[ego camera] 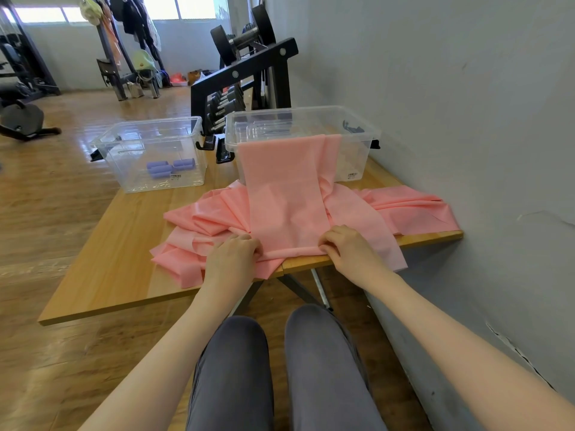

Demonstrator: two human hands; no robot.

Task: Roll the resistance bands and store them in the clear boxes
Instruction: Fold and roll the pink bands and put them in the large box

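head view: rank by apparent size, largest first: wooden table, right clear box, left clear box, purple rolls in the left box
1. wooden table
2. right clear box and left clear box: look alike; the right seems slightly wider, but the pink band draped over its front hides part, so no ranking.
3. purple rolls, clearly smallest.

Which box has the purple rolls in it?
Look at the wooden table with two clear boxes. The left box, away from the wall, holds the purple rolls. The right box has a pink band draped over its front instead.
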